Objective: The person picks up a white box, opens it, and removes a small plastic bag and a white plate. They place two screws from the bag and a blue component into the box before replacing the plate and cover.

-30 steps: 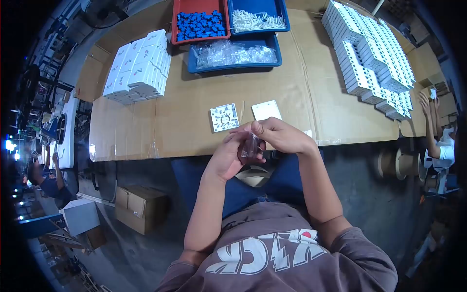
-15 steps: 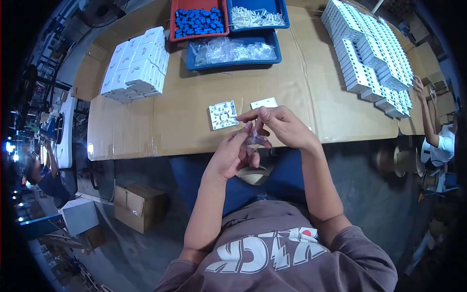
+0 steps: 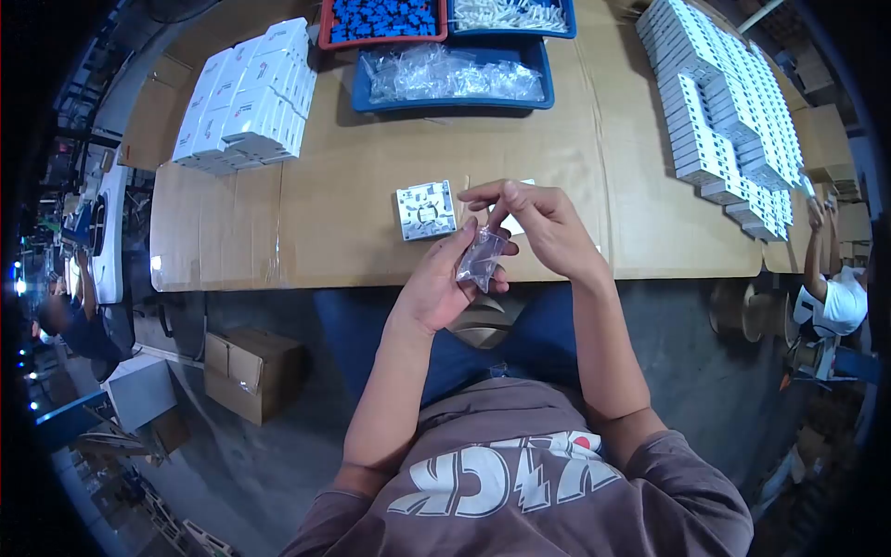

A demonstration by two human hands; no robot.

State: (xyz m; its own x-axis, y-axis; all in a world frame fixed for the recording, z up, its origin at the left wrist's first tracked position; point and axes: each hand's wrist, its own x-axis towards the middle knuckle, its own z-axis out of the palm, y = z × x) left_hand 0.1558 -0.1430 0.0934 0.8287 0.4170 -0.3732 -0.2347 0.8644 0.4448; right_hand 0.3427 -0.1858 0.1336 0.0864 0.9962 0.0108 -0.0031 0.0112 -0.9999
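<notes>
A small clear plastic bag [image 3: 481,264] hangs tilted between my two hands, just above the table's front edge. My left hand [image 3: 440,282] is closed on its side, thumb in front and fingers behind. My right hand [image 3: 549,230] has its fingers bent and pinched at the bag's top edge, with the index finger pointing left. What the bag contains is too small to make out. Behind my hands lies a square white piece [image 3: 426,211] with dark printed or moulded shapes. A second flat white piece [image 3: 510,223] is mostly hidden by my right hand.
A blue tray [image 3: 453,104] of clear bags stands at the back, before a red tray [image 3: 325,35] of blue parts and a blue tray [image 3: 573,20] of white parts. White boxes [image 3: 246,102] are stacked left, more boxes [image 3: 719,111] right. A co-worker's arm [image 3: 817,246] is far right.
The view has shifted, so the table and trays sit higher. The clear bag now shows more fully between my hands, spread flatter. My right fingers stay at its top.
</notes>
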